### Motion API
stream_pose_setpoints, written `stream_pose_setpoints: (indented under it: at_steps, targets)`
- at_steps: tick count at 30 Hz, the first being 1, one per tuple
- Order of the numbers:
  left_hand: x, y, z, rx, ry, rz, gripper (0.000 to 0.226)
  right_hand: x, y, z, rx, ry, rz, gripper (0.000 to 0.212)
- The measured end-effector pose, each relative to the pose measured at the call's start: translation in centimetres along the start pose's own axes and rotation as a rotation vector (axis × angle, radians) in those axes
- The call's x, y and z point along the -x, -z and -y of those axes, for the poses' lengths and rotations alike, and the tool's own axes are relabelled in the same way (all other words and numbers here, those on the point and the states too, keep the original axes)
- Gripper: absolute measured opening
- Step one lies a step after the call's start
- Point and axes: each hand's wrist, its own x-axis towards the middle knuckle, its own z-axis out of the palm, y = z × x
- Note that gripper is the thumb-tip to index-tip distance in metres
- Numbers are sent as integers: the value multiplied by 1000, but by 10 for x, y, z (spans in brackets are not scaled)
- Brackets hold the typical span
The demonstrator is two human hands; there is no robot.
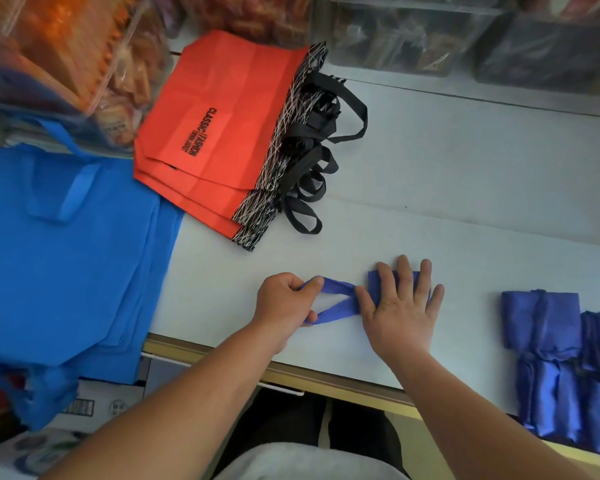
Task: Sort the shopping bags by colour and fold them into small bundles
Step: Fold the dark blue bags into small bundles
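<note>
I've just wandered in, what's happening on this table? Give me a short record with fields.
Left hand: grips the handle loop of the dark blue bag
Right hand: presses flat on that folded bag
Finished: dark blue bundles at the right
Waiting: red bags with black handles at the back; light blue bags on the left
Surface: white table

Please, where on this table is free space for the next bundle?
Largest bare table patch: between the black handles, the clear bins and the right hand pressing the dark blue bag. Smaller gap: between that hand and the finished bundles. Crowded: left side, with red bags and light blue bags.
</note>
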Motion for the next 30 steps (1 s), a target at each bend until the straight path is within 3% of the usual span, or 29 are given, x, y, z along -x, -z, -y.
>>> stream_pose_setpoints:
  at_steps: [3,4,6,8,10,12,16,21,24,30]
  targets:
    - [-10,-1,3,-78,-157,-123,20,-4,-1,-5,13,43,-26,64]
    - [-12,4,4,-208,-308,-148,19,-6,-2,-7,22,59,-35,64]
    - [-12,17,6,-494,-776,-159,19,-10,-1,-11,48,93,-46,63]
    - [-11,29,6,-756,-1263,5,18,-14,-1,-15,71,130,-38,62]
    - [-16,33,13,-1036,-1442,190,21,-18,1,-20,91,171,-33,61]
    - [-25,37,18,-1213,-1321,301,38,-23,4,-26,95,224,-43,60]
    - [-38,37,13,-1169,-1182,364,51,-39,12,-36,70,281,-42,64]
    - [-45,33,-2,-1089,-1047,448,12,-43,18,-39,61,295,-3,70]
    - [-37,36,-5,-1093,-1000,535,18,-43,19,-38,54,292,17,70]
    - [4,32,-17,-810,-1008,571,29,-41,24,-37,30,282,69,72]
